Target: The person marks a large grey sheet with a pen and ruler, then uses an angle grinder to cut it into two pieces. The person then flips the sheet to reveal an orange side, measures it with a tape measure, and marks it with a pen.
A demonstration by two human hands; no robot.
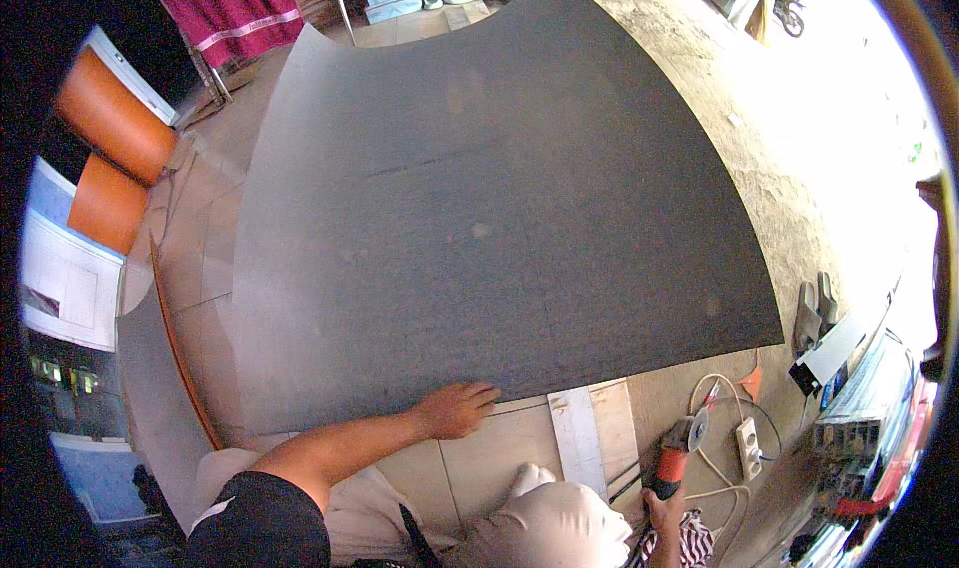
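Note:
A large dark grey sheet (479,188) with a curved cut-out at its far end spreads before me over the tiled floor. At its near edge is my left hand (460,409), fingers curled on the rim; their undersides are hidden. Low on the right, my right hand (664,506) is closed round the body of an angle grinder (674,464), red and black with a round disc. The disc points up and stands apart from the sheet.
White extension socket (748,448) and looping cable lie right of the grinder. A pale flat strip (576,446) runs out from under the sheet. Sandals (816,310) stand at the right. Orange curved panels (115,113) and a curved grey sheet (160,408) are at the left.

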